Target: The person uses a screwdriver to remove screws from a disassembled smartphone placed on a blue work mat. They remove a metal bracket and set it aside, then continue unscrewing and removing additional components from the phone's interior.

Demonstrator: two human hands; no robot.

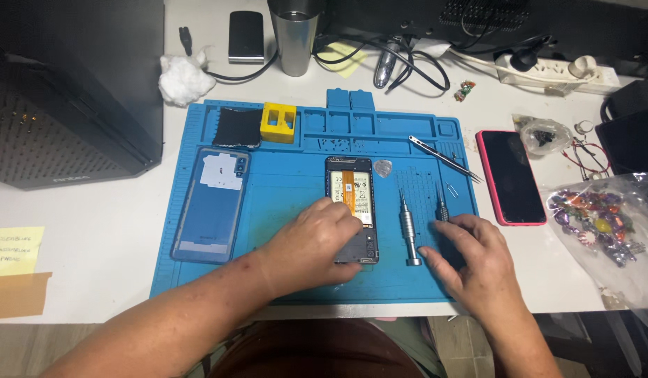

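Left hand: laid palm-down over the lower half of the opened phone, fingers curled, pinning it flat on the blue work mat. Right hand: loosely open, holding nothing, fingertips resting on the mat beside the silver screwdriver; a second, darker driver just above. Removed back cover parked at mat's left, tweezers upper right, pink-cased phone off the mat

White counter evenly lit, surface matte. Black computer tower stands at its left rear. White power strip lies along the right rear edge. Tiled floor below.
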